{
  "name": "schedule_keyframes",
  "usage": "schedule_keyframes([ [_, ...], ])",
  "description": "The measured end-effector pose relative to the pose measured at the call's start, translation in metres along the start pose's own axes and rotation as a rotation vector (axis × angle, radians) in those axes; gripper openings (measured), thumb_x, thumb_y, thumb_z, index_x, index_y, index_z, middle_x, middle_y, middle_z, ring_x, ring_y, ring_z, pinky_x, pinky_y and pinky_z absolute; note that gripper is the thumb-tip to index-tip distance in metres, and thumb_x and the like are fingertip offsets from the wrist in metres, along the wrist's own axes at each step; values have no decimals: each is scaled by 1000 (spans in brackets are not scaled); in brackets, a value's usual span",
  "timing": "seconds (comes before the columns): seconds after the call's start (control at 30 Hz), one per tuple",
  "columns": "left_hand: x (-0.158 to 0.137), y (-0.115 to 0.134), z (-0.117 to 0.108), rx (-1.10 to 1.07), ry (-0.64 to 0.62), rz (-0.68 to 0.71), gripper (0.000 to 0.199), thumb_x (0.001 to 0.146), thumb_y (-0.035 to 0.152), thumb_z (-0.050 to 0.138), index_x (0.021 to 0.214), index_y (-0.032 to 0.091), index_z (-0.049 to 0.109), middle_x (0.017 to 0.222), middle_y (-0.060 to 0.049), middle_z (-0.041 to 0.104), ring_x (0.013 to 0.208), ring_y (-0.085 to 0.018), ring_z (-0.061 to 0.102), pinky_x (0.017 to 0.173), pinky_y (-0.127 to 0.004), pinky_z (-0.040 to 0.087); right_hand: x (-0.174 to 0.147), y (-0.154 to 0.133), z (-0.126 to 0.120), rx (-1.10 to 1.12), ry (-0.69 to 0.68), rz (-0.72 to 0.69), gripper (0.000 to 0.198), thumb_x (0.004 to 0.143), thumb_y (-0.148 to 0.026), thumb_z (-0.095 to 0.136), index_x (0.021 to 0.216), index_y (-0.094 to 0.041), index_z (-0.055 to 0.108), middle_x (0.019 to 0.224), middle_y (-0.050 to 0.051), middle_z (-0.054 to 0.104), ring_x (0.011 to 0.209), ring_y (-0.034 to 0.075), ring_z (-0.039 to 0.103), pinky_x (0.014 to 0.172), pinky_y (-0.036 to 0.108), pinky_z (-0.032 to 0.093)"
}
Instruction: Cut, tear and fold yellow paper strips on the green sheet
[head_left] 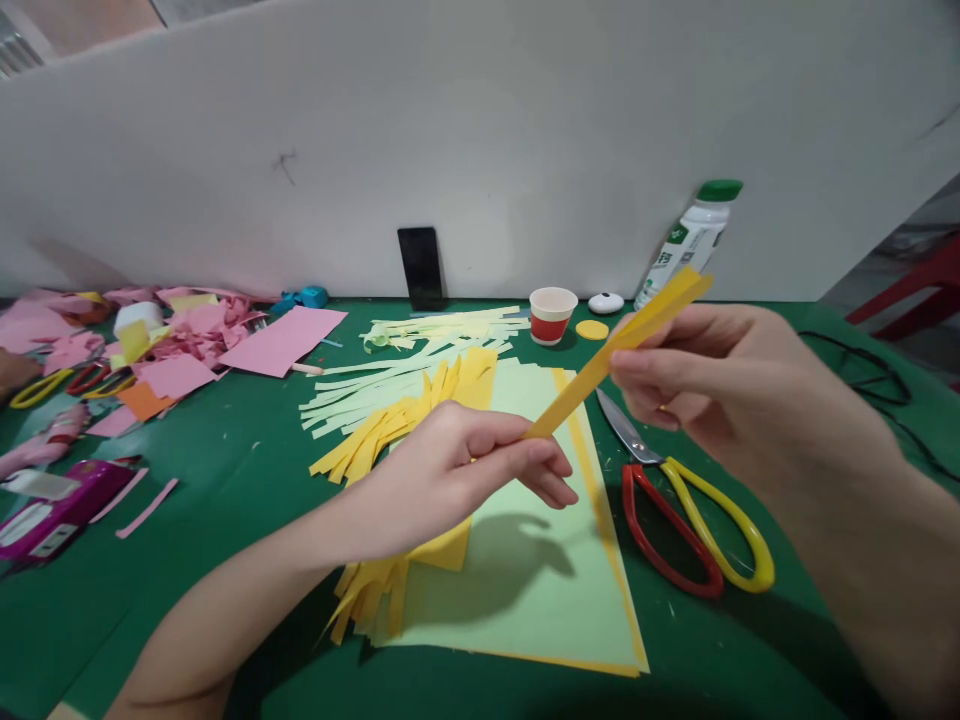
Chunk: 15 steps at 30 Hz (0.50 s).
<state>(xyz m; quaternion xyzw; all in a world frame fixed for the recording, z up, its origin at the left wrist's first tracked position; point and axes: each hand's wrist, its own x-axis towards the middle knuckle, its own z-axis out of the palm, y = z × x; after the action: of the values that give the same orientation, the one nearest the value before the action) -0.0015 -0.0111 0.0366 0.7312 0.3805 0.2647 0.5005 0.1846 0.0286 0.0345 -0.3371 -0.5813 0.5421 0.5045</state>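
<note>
A folded yellow paper strip (585,385) slants upward to the right between my two hands. My left hand (487,455) pinches its lower end between thumb and index finger. Near the upper end, my right hand (697,365) grips it with thumb and fingers. Below lie light green paper sheets (540,590) with yellow edges showing under them. Fringed yellow paper (390,425) lies partly behind my left hand and forearm. Scissors (645,460) with one red and one yellow handle rest, blades apart, beneath my right hand.
Pale green cut strips (360,385), a paper cup (553,318) and a yellow disc (592,330) lie farther back. A phone (421,268) and a bottle (686,245) lean on the white partition. Pink paper (285,340) and a purple tape dispenser (67,510) are at left.
</note>
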Motion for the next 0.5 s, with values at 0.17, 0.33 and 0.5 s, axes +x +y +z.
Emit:
schedule_keyframes([
  [0.17, 0, -1, -4, -82, -17, -22, 25, 88, 29, 45, 79, 14, 62, 79, -2, 71, 78, -10, 65, 81, -20, 46, -1, -9, 0, 31, 77, -10, 7, 56, -16, 72, 52, -17, 67, 42, -6, 44, 35, 0, 38, 32, 13, 33],
  [0.33, 1, 2, -7, -110, -27, -22, 25, 87, 29, 45, 78, 15, 63, 79, -2, 71, 78, -10, 64, 79, -19, 46, 1, -8, 4, 9, 133, -33, 9, 55, -15, 71, 50, -16, 64, 43, -4, 47, 37, 1, 39, 33, 16, 31],
  [0.5, -1, 1, -12, -125, -43, -28, 24, 86, 28, 47, 76, 15, 65, 76, -2, 71, 76, -11, 64, 79, -20, 46, 14, -13, -27, 30, 443, -115, 14, 64, -13, 65, 52, -17, 62, 46, -2, 47, 41, 4, 43, 38, 20, 30],
])
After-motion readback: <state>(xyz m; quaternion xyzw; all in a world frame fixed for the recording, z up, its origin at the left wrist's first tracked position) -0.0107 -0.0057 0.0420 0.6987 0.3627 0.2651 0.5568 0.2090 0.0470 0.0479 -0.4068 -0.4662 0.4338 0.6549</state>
